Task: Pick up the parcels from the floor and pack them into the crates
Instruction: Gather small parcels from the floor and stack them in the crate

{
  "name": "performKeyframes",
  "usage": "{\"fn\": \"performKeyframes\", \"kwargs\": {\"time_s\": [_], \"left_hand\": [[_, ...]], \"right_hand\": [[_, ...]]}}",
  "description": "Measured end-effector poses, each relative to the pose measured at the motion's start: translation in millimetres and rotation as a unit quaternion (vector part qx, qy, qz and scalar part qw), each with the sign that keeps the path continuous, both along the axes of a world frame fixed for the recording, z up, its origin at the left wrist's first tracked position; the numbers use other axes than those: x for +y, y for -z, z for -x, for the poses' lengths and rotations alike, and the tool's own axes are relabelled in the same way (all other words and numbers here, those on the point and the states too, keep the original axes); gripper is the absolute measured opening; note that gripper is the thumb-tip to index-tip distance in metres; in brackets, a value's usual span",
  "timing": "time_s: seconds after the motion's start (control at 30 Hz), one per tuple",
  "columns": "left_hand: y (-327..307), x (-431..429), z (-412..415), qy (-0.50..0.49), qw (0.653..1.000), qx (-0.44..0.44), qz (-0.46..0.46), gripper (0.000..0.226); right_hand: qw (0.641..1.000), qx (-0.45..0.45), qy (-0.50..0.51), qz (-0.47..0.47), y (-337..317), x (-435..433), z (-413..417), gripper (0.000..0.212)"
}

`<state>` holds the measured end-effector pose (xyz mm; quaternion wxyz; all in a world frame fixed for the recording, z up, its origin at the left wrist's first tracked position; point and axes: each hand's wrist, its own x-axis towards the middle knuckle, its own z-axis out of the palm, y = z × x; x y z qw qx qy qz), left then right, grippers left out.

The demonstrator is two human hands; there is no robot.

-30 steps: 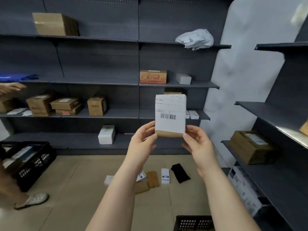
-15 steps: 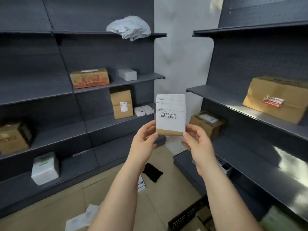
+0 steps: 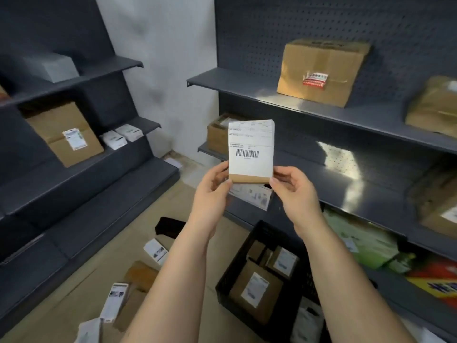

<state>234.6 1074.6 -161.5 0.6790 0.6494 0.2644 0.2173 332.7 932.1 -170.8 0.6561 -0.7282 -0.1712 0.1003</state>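
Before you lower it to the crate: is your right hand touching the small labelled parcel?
Touching. The head view shows the right hand pinching the parcel at its lower right corner; the left hand pinches the lower left.

Single view, head-worn, wide-angle; shelf edges bow toward the frame borders. The camera looks forward and down along the forearms, facing the corner where the left shelving [image 3: 74,184] and right shelving [image 3: 346,115] flank a wall [image 3: 160,70]. The left hand [image 3: 212,194] and right hand [image 3: 294,191] are near the lens, mid-frame, with a parcel [image 3: 251,149]. The floor [image 3: 74,293] and crate [image 3: 257,231] lie lower and farther off.
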Motion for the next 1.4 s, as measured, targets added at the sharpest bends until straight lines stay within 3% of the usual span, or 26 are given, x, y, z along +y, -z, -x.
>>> {"fn": "performKeyframes", "kwargs": {"time_s": [0.53, 1.0, 1.4], "left_hand": [[10, 0, -151, 0.109, 0.993, 0.01, -0.037, 0.04], [92, 28, -181, 0.296, 0.953, 0.048, -0.033, 0.037], [173, 1, -181, 0.326, 0.941, 0.09, 0.016, 0.043]], "right_hand": [[0.993, 0.047, 0.107, -0.022, 7, -18, -122, 0.026], [0.943, 0.134, 0.301, -0.051, 81, 2, -85, 0.024], [0.924, 0.149, 0.35, -0.034, 162, -21, -67, 0.025]]}}
